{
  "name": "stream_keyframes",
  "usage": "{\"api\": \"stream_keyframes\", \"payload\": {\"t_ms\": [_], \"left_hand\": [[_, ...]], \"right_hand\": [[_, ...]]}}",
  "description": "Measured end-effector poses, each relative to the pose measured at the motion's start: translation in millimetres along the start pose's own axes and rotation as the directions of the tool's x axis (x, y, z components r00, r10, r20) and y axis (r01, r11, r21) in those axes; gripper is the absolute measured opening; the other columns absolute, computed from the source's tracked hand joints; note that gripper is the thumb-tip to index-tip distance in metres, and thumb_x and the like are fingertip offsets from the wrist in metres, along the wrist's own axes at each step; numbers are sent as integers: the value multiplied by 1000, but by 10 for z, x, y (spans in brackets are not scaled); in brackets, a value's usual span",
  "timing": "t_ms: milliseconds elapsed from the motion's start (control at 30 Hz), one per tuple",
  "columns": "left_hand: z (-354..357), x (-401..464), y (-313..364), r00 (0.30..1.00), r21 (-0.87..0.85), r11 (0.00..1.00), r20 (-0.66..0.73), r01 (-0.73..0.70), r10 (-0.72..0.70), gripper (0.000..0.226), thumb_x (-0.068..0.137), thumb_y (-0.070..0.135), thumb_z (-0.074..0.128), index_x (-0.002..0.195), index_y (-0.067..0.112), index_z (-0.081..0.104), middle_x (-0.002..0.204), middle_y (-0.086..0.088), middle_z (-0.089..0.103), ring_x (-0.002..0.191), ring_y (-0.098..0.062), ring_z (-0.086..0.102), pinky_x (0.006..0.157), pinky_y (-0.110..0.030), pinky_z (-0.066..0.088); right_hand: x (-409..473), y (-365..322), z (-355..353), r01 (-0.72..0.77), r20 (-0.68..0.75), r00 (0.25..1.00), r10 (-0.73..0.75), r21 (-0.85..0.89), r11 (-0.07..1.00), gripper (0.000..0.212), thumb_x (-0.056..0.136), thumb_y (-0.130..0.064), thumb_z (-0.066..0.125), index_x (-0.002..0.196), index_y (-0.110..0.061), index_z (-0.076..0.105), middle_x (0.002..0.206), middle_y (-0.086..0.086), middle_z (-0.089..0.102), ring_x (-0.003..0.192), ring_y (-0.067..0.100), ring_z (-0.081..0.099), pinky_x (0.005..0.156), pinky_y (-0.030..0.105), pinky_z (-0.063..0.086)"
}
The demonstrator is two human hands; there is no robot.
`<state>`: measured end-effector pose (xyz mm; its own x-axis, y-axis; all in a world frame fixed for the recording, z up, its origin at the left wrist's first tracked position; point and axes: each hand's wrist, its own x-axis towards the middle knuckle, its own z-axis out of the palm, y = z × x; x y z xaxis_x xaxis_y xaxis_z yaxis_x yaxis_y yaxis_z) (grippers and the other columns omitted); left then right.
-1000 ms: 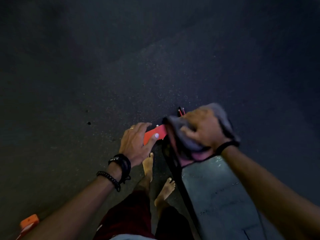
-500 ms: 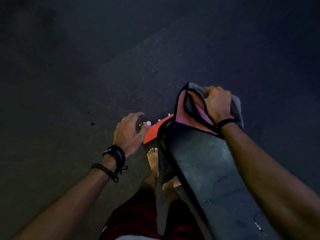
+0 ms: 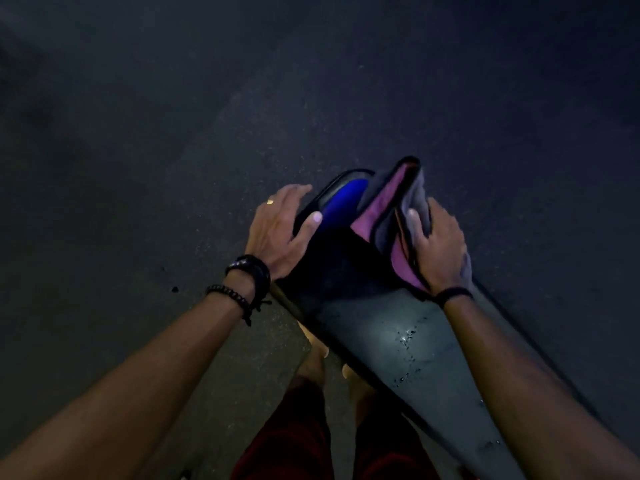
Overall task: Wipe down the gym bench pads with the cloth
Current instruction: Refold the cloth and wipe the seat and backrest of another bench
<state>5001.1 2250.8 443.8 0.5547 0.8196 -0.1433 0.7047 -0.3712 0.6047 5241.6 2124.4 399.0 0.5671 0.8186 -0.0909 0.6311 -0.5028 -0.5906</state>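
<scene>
Both hands have shifted since 0.5 s ago: left hand (image 3: 277, 233), which sat on the red frame part beside the bench pad (image 3: 412, 355), now rests on the pad's far-left edge, fingers fairly straight, thumb lying on the top face, not clamping anything as far as I can tell. Right hand (image 3: 438, 247) has come back from the pad's far tip & now presses the cloth (image 3: 391, 220) flat onto the pad's far-right part, fingers extended over the fabric, not bunched round it. Red part is no longer visible.

Judgement: far end looks like the stroke in hand, w/ the left hand bracing; near stretch of the pad shows wet specks & a glossy patch, so it has prob. had a pass or spray already.

Near the pad's close end: dark red shorts & a bare foot, just left of it. Wristbands on both wrists. At the pad's far tip a blue patch shows under a dark rim; can't tell what it is. Beyond & all round the pad: dark speckled floor (image 3: 173, 133), dimly lit, nothing else readable.
</scene>
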Motion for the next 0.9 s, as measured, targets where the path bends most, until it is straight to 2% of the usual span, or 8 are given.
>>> {"api": "stream_keyframes", "payload": {"t_ms": [133,300,467,567,667,733,800,900], "left_hand": [[155,355,164,978,123,982,169,-144,122,64,96,51,25,150,19,36,155,-7,35,136,-26,40,111,-43,33],[358,450,133,968,201,961,205,-188,146,56,99,43,23,154,31,19,159,-1,22,130,-32,45,101,-48,45],[358,454,153,974,187,968,185,-167,132,53,101,40,26,153,31,22,159,2,23,129,-26,45,89,-44,50],[366,435,181,974,206,965,189,-161,122,54,101,39,26,154,29,23,159,0,24,126,-28,48,83,-40,48],[374,468,169,969,224,953,187,-202,161,55,101,41,24,154,27,23,159,-4,25,121,-29,52,80,-39,48],[398,499,164,970,217,956,188,-195,156,55,100,41,23,154,28,23,158,-4,26,119,-29,53,80,-40,48],[419,471,150,973,199,964,185,-176,140,54,101,40,24,153,28,23,158,-3,26,120,-28,52,83,-42,48],[400,456,125,968,183,962,183,-204,171,54,101,39,25,154,28,23,159,-3,26,125,-27,50,85,-42,48]], "right_hand": [[-202,375,-147,-79,27,996,80,-32,996,65,95,-69,29,118,-15,56,113,11,63,104,35,57,83,46,45],[171,-248,198,-16,-53,999,4,-216,976,80,80,-82,41,132,-21,49,125,6,55,113,29,50,90,45,41],[-44,-185,207,17,-162,985,-65,-282,959,47,89,-57,52,118,-20,55,105,8,54,94,28,50,78,41,37],[-1004,225,144,53,-71,994,-77,-289,956,37,88,-47,57,113,-20,55,97,7,52,87,30,51,74,43,37],[-1388,520,79,-134,-132,986,100,-285,949,37,87,-50,51,104,-17,53,91,9,49,83,32,51,73,44,34],[-846,430,127,-465,-300,865,403,-173,868,43,91,-55,46,109,-17,55,97,12,53,92,32,51,78,44,33],[-181,153,198,-637,-406,730,549,-114,763,49,92,-59,44,114,-19,59,103,11,57,100,32,52,82,44,33],[-217,-376,350,-428,-362,864,350,-162,889,41,91,-54,50,117,-23,58,104,7,56,98,29,50,81,44,35]]}}
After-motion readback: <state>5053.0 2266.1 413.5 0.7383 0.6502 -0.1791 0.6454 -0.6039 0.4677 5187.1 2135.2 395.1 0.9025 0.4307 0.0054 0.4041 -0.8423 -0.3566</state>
